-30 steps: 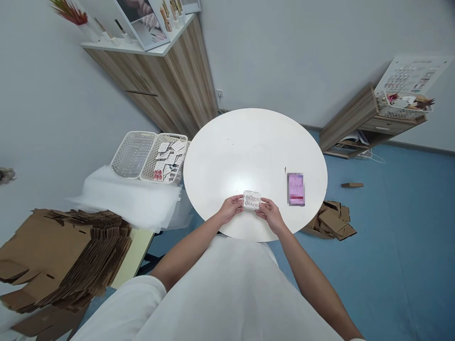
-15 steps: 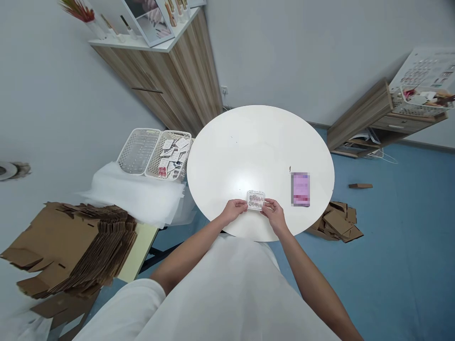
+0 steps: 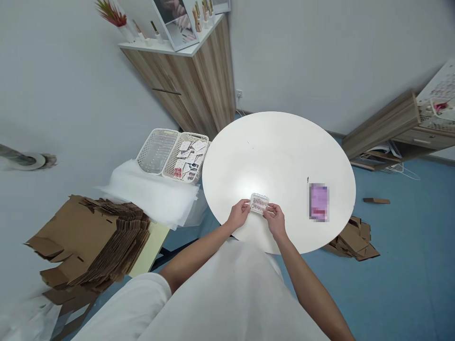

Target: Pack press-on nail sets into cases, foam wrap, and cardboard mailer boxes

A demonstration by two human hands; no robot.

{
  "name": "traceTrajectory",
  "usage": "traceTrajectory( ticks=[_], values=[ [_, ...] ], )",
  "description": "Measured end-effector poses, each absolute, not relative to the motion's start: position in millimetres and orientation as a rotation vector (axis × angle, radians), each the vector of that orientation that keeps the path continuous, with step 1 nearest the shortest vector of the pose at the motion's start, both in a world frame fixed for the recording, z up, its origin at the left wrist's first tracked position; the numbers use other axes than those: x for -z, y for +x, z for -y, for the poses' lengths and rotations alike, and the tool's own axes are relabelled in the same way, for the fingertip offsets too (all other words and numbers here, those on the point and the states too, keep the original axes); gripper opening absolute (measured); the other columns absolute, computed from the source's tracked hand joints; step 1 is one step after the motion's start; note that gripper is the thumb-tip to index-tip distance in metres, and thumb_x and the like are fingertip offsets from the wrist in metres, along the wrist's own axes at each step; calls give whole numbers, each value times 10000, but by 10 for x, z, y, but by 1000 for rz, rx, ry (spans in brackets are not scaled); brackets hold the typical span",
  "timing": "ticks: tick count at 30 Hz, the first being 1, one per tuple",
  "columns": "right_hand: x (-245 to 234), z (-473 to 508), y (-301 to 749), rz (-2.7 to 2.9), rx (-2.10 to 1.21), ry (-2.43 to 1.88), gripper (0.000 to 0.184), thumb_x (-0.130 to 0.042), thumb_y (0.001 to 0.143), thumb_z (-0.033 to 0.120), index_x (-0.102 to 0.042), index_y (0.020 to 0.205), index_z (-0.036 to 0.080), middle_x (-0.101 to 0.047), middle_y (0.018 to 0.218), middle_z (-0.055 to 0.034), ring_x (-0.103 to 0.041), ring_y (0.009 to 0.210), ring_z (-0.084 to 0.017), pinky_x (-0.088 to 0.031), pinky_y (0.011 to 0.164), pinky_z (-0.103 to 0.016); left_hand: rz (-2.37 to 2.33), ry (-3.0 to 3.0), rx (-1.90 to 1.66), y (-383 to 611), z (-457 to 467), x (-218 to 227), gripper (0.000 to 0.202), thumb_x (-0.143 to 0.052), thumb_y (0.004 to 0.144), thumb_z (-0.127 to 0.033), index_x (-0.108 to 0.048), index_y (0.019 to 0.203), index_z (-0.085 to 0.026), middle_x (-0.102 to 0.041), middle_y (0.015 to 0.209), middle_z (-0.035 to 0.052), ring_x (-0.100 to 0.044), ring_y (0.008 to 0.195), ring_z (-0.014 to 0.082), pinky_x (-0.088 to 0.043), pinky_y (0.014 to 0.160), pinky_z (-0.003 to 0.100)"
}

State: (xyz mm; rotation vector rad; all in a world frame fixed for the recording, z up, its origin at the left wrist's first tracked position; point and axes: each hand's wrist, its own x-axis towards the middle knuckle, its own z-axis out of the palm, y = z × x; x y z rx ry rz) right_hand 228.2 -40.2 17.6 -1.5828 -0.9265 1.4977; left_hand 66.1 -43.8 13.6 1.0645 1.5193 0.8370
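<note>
A small clear plastic case [image 3: 259, 202] with rows of tiny pinkish, shiny pieces, which look like press-on nails, is held between my two hands just over the near part of the white round table [image 3: 280, 156]. My left hand [image 3: 239, 214] pinches its left edge with thumb and fingers. On the other side, my right hand [image 3: 275, 220] grips the lower right corner, fingers closed on it. To the right on the table lies a purple rectangular item [image 3: 319, 202], blurred out by pixelation.
Left of the table stand a white basket [image 3: 204, 163] of small cards and a basket of clear cases [image 3: 156, 149]. White foam sheets [image 3: 152, 192] and stacked flat cardboard boxes [image 3: 95, 237] lie nearer. More cardboard [image 3: 355, 239] is on the floor at right, and a wooden cabinet [image 3: 199, 90] stands behind.
The camera view has turned, so the surroundings sit further right in the picture. Both hands keep hold of the case, which is now slightly tilted in the picture.
</note>
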Motion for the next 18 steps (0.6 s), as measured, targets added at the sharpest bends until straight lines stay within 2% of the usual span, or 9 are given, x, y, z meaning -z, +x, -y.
traceTrajectory(
  ticks=[5,10,14,18],
  values=[
    [-155,267,1747,985,-1467,-1665,357,-567,650,345,-467,973,231,-564,988,-58,-586,769,-179,-464,673,-327,-1610,1028,-896,253,381,-163,361,-569,727,-284,-553,1079,-203,-525,1036,79,-530,820,159,-454,676,261],
    [-108,39,1112,1079,-1523,-1706,349,-539,652,292,-470,990,242,-571,1036,-55,-579,849,-190,-463,697,-324,-1673,946,-910,-290,251,-66,407,-566,732,-288,-523,1126,-197,-499,1003,77,-507,834,158,-435,744,265],
    [-52,-182,654,1131,-1501,-1712,384,-544,636,264,-484,1014,234,-555,1081,-51,-545,935,-182,-448,767,-312,-1714,937,-919,-684,77,-2,420,-552,742,-308,-508,1140,-181,-476,1025,90,-495,846,167,-428,732,255],
    [4,-427,319,1167,-1467,-1762,422,-557,609,264,-515,1026,216,-560,1070,-52,-538,900,-179,-434,772,-310,-1774,926,-862,-964,-154,55,433,-545,744,-344,-499,1144,-184,-447,1027,81,-502,776,145,-400,766,264]
  ],
)
